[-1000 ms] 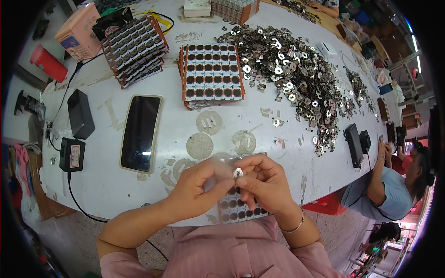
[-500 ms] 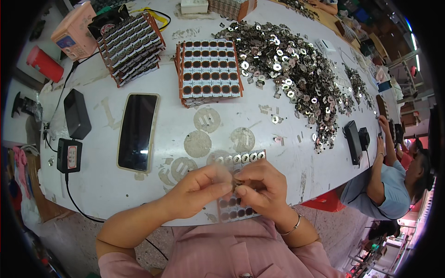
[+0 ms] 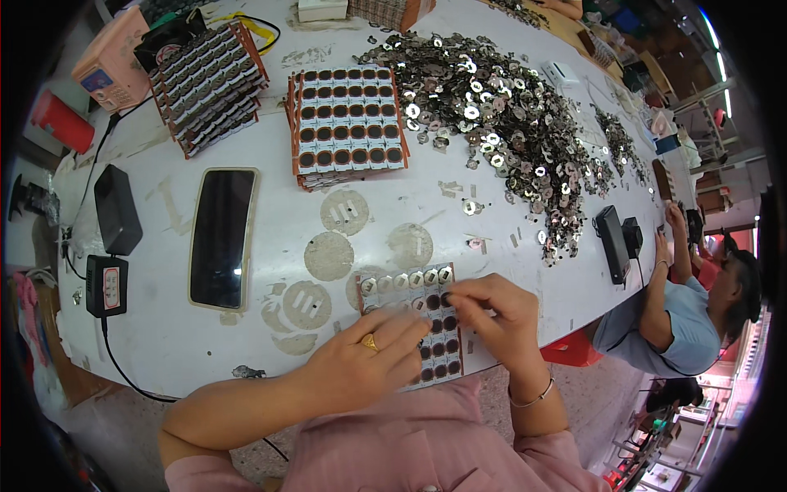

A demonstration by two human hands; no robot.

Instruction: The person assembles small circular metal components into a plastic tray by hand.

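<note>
From where I stand, the two hands have just parted: a moment ago their fingertips met over the printed card (image 3: 443, 337), with a shiny metal piece showing between them, and now each is over its own part of that card. The left hand (image 3: 370, 359), wearing a gold ring (image 3: 370, 341), lies across the card's left and middle, its fingers curled and blurred; I can't tell whether they grip anything. The right hand (image 3: 504, 320) comes in from the other side, thumb and forefinger drawn close at the right end of the second row, and whether a piece is pinched there I can't make out either. The card lies flat at the table's near edge, just in front of the pink shirt (image 3: 385, 443). With the hands apart, more of it shows: silver metal discs (image 3: 431, 277) fill the far row, one more pale piece (image 3: 418, 304) sits in the second, and dark round spots (image 3: 451, 346) show bare below. So, as I judge it, most of this card is uncovered yet. Beyond it stand a stack of similar cards (image 3: 348, 123) and a glinting heap of loose metal pieces (image 3: 500, 123).
</note>
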